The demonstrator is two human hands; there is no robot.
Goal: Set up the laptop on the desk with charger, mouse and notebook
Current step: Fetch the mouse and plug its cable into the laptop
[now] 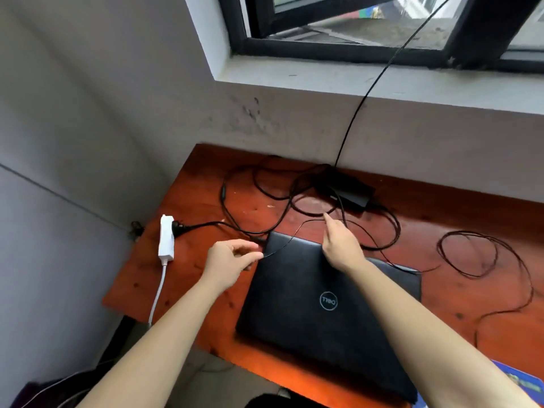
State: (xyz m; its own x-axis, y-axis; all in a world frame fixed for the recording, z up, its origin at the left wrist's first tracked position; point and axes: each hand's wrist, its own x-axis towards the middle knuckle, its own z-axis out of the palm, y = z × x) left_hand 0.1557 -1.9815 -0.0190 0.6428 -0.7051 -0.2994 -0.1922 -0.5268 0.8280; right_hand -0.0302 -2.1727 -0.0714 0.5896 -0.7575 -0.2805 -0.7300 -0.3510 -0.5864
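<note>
Left hand [232, 260] pinches thin cable [278, 246] at 11 o'clock corner of closed laptop [323, 325]; right hand [341, 242] at 12 o'clock, index outstretched, grip unclear.

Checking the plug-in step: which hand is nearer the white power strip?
Left. The left hand is just right of the power strip; the right hand lies farther, over the laptop.

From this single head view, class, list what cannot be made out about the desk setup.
Head view:
- Blue flat object: cut off by the bottom-right corner; identity unclear.
- Thin black cable, end: hidden by the pinching left hand.
- Right hand grasp: its back hides most fingers.
- Closed black laptop, right edge: partly behind the right forearm.
</note>
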